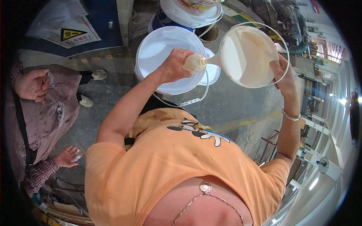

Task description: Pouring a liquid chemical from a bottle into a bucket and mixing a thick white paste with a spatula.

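My left hand point(175, 66) is closed round the thick pale handle of what looks like a scraper point(195, 63). Its narrow neck flares toward the left rim of a white bucket point(247, 56), and the far edge merges with the pale inside. My right hand point(283, 73) grips that bucket by its right rim, tilting its mouth toward me; cream-white residue coats the inside. The bucket's wire handle loops past my right wrist. Below my left hand stands a larger white bucket point(145, 77) with white inside and its handle hanging at the near side.
A lidded bucket point(169, 20) stands behind, and a round white lid or tub point(213, 71) shows between the buckets. At left another person in a brown apron point(49, 120) stands close, with one hand point(36, 84) raised and another point(68, 156) low. A dark blue panel point(102, 15) carries a warning sign.
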